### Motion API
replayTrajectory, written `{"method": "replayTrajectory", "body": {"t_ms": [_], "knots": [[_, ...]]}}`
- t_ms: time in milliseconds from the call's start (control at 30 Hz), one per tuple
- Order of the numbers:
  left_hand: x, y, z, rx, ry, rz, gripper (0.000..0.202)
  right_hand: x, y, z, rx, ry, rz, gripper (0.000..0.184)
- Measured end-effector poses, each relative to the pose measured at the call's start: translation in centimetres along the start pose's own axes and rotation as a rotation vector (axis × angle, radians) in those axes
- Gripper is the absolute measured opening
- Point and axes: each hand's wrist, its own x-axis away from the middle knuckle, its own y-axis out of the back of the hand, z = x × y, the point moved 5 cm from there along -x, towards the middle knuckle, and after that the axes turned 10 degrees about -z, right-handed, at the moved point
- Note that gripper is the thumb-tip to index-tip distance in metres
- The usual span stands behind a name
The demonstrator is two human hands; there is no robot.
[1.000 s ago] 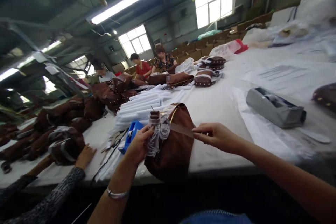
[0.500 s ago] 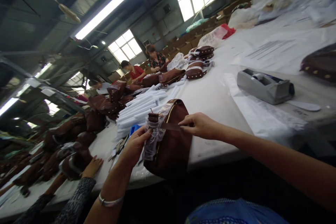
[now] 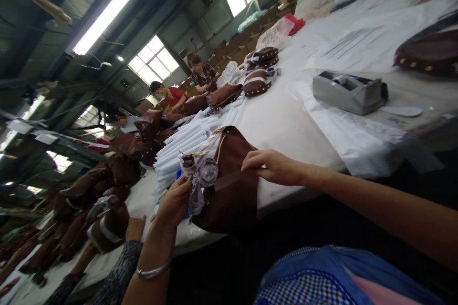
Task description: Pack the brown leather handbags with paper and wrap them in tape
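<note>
A brown leather bag (image 3: 234,207) with a gold zipper leans at the table's near edge in front of me. At its left end, a metal ring (image 3: 208,172) and a strap end (image 3: 188,164) are wrapped in clear plastic. My left hand (image 3: 174,202) is closed on the plastic-wrapped strap end. In my right hand (image 3: 266,166), the fingertips pinch a strip of clear tape (image 3: 229,180) that stretches leftward across the bag toward the wrapped ring. Whether the strip's far end sticks to the plastic, I cannot tell.
A grey tape dispenser (image 3: 347,91) stands to the right on the white table (image 3: 286,124). White rolls (image 3: 188,140) are piled beyond the bag. More brown bags (image 3: 103,221) line the left, near a co-worker's hand (image 3: 135,228). Other people sit at the far side.
The wrapped ring has come into plain view as the plastic shifted. My left hand has moved lower on the strap end. The co-worker's hand has moved closer to a brown bag.
</note>
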Motion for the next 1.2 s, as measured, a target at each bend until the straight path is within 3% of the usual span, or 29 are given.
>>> {"method": "replayTrajectory", "body": {"t_ms": [167,400,533,633,733,867,933,1033,1200], "knots": [[-0.8,0.1,0.6,0.056,0.002,0.021,0.038,-0.7,-2.6,1.6,-0.032,0.153,0.18,0.032],[-0.7,-0.5,0.9,0.068,-0.002,0.021,0.04,-1.9,-7.2,1.5,0.031,0.149,0.151,0.027],[-0.5,-0.4,1.1,0.06,-0.022,0.01,0.037,-1.1,-8.3,1.2,-0.018,0.164,0.177,0.029],[-0.3,-0.5,0.9,0.044,-0.037,0.012,0.035,-0.8,-8.1,1.4,-0.096,0.146,0.184,0.026],[-0.1,-1.1,0.7,0.034,-0.057,0.012,0.033,-0.6,-6.7,1.5,-0.241,0.074,0.076,0.02],[0.1,-1.9,0.5,0.035,-0.072,0.002,0.036,0.4,-3.4,-0.7,-0.258,-0.211,-0.203,0.02],[0.1,-2.1,0.5,0.049,-0.07,-0.005,0.039,1.0,-2.1,-1.9,-0.159,-0.323,-0.256,0.022],[0.2,-2.4,0.4,0.053,-0.065,-0.009,0.04,1.3,-1.1,-2.6,0.02,-0.342,-0.211,0.023],[0.6,-3.1,0.2,0.013,-0.076,0.012,0.043,-0.5,-1.4,-1.4,0.174,-0.229,-0.114,0.024]]}}
